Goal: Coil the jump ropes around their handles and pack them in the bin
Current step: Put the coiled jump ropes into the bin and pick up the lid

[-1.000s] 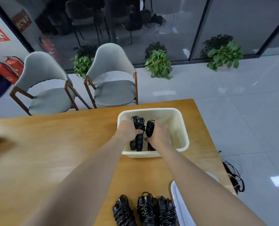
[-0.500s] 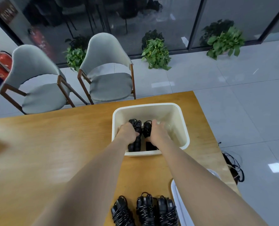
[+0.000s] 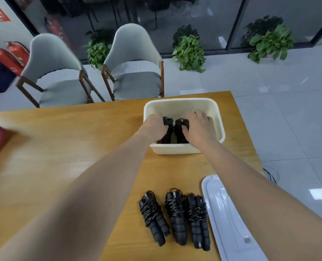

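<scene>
The broad wooden bench [image 3: 62, 147] carries everything, so both arms can work over one flat surface. A white plastic lid [image 3: 229, 219] lies flat at the near right edge, apparently set aside so the container stays open for packing. The cream rectangular plastic bin [image 3: 182, 103] sits near the far edge, within both arms' reach. Three black jump ropes coiled around their foam handles [image 3: 175, 217] lie side by side near the lid, probably waiting their turn. Inside the bin, two more coiled black bundles [image 3: 175, 129] lie against its left half, leaving room on the right. The left hand [image 3: 153, 127] curls its grip over the left bundle. The right hand [image 3: 198, 127] rests on the other with fingers spread and released, seemingly pressing it into place.
</scene>
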`<state>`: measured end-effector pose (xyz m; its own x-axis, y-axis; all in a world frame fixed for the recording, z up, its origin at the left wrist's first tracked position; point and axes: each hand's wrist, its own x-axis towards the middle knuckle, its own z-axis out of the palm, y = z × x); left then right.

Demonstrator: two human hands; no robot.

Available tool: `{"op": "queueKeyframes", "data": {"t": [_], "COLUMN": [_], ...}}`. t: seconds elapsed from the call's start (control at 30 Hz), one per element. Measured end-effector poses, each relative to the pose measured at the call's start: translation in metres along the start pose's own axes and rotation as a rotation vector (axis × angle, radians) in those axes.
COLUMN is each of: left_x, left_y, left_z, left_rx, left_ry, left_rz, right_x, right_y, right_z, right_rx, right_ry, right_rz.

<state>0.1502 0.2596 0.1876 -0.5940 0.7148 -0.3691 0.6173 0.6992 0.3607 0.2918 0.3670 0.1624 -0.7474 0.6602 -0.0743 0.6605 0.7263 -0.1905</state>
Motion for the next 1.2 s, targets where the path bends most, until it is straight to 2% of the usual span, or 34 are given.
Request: {"op": "queueKeyframes", "data": {"t": [0.13, 0.27, 0.43, 0.57, 0.7, 0.77, 1.0, 1.2], "left_x": [-0.04, -0.078, -0.132, -0.168, -0.193, -0.203, -0.214, -0.218], "left_y": [-0.019, -0.049, -0.076, -0.098, -0.114, -0.115, -0.097, -0.085], "left_z": [-0.018, -0.019, 0.002, 0.033, 0.067, 0.082, 0.136, 0.163], "left_rx": [-0.002, -0.034, -0.067, -0.055, -0.146, -0.237, -0.354, -0.398], "left_ry": [0.138, 0.275, 0.304, 0.232, -0.045, -0.111, -0.218, -0.14], "left_rz": [0.144, 0.166, 0.188, 0.115, -0.144, -0.205, -0.312, -0.364], "right_x": [-0.037, -0.078, -0.134, -0.171, -0.2, -0.213, -0.246, -0.246], "right_y": [-0.006, -0.024, -0.058, -0.076, -0.075, -0.07, -0.06, -0.061], "right_z": [-0.009, -0.013, 0.001, 0.02, 0.039, 0.05, 0.083, 0.095], "right_rx": [0.022, 0.001, -0.015, -0.055, -0.068, -0.062, -0.03, -0.054], "right_ry": [0.123, 0.186, 0.161, 0.072, -0.059, -0.14, -0.262, -0.23], "right_rz": [-0.03, -0.06, -0.121, -0.086, 0.012, 0.075, 0.174, 0.148]}}
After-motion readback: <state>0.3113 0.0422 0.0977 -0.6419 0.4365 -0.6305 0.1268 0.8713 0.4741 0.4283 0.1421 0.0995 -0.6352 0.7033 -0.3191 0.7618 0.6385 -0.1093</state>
